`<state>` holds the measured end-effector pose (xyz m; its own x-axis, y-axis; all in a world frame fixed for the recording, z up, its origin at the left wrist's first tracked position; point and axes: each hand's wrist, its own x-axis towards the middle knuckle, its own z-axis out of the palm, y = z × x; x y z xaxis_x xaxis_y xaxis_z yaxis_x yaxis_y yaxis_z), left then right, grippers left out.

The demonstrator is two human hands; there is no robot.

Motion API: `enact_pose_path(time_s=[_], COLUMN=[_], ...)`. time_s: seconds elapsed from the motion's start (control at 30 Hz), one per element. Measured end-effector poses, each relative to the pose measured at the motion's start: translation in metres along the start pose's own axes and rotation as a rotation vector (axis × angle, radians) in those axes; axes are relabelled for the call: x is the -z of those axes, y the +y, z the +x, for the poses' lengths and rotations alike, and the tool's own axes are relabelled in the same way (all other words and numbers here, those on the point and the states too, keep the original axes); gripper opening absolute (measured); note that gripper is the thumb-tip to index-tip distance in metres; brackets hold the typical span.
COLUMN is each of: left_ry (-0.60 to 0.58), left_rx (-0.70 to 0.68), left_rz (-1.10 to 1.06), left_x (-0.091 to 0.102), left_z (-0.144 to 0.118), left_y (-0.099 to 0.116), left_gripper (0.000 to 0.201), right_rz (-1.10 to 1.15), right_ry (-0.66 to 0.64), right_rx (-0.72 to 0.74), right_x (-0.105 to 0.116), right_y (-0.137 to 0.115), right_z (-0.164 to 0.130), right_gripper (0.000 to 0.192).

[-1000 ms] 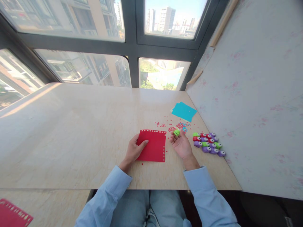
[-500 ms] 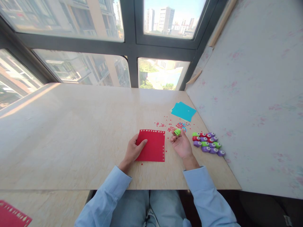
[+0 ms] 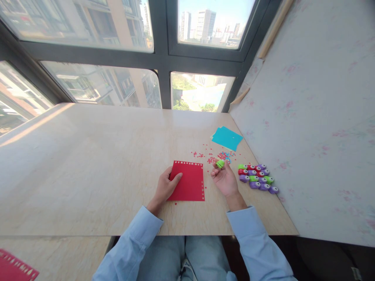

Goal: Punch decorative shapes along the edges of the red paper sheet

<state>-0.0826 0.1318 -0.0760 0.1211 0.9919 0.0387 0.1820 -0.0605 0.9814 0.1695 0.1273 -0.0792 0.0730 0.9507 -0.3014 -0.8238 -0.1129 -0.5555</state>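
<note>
A red paper square (image 3: 190,183) lies flat on the pale table (image 3: 88,164), with small punched holes along its top and right edges. My left hand (image 3: 165,188) rests on the sheet's left edge, fingers lying over the paper. To the right of the sheet, my right hand (image 3: 224,178) is raised palm up and pinches a small green paper punch (image 3: 220,164) at its fingertips.
Several small green, red and purple punches (image 3: 257,178) sit in rows right of my right hand. Red and blue paper bits (image 3: 215,156) are scattered behind it. Blue paper sheets (image 3: 227,137) lie further back. A punched red sheet (image 3: 16,269) lies at the lower left. A wall stands on the right.
Almost nothing has moved. The green punch in my right hand has shifted very slightly; my left hand stays on the red sheet.
</note>
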Motion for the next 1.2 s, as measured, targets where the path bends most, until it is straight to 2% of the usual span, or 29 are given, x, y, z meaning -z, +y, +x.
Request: enact_pose_path(time_s=[0.37,0.5,0.6,0.7,1.0,1.2], left_ry=[0.007,0.006,-0.015,-0.020,0.027,0.156], left_rx=[-0.007,-0.019,0.041,0.070,0.028,0.031], left_rz=[0.004,-0.065,-0.142,-0.178,-0.157,-0.034], left_x=[-0.0002,-0.0007,-0.0016,-0.0024,-0.0024,0.0006], left_z=[0.0008,0.0009,-0.0003,-0.0014,0.0000,-0.0002], left_y=[0.0000,-0.0010,-0.0003,0.0011,-0.0010,0.0015], left_gripper=[0.043,0.059,0.074,0.080,0.067,0.047], right_rz=[0.013,0.005,0.002,0.005,0.005,0.034], right_ry=[0.000,-0.018,-0.026,-0.024,-0.016,0.000], right_rx=[-0.016,-0.014,-0.009,-0.012,-0.010,-0.002], right_x=[0.0006,0.0013,0.0014,0.0005,-0.0023,-0.0036], right_y=[0.0000,-0.0002,-0.0002,-0.0003,-0.0003,0.0008], right_z=[0.0003,0.0004,0.0003,-0.0001,-0.0013,-0.0019], right_gripper=[0.027,0.027,0.028,0.028,0.030,0.030])
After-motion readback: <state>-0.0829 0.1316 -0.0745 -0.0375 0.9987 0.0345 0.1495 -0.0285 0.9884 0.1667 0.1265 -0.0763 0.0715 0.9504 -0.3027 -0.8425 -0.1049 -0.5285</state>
